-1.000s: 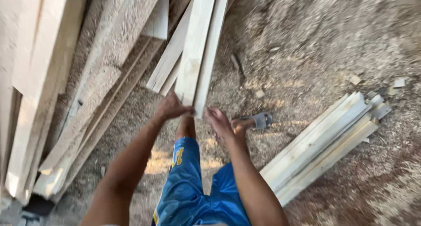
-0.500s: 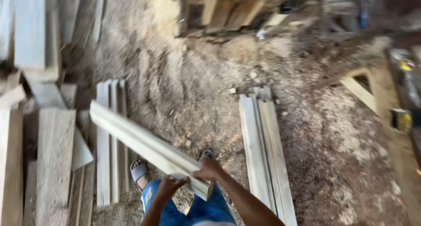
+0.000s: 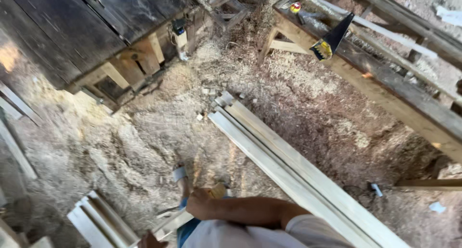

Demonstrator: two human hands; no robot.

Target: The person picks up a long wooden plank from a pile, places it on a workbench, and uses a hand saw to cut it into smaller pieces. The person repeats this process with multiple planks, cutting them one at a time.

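My right hand [image 3: 199, 204] is closed around a pale wooden plank [image 3: 169, 224], which runs low across my body and is mostly hidden. Its cut end [image 3: 219, 190] shows just past my knuckles. My left hand [image 3: 151, 240] peeks in at the bottom edge, on the plank's other part. Only its knuckles show. My sandalled foot [image 3: 180, 175] stands on sawdust just ahead of the hands.
A long stack of pale planks [image 3: 288, 166] lies on the sawdust floor to my right. A smaller stack [image 3: 101, 219] lies at lower left. A workbench [image 3: 409, 108] with a handsaw [image 3: 332, 36] stands at right, and a dark wooden table [image 3: 72, 31] at upper left.
I have pulled a plank off the leaning pile and turned away with it. The view has swung round to the long stack and the workbench. The plank now sits lower, close to my body.
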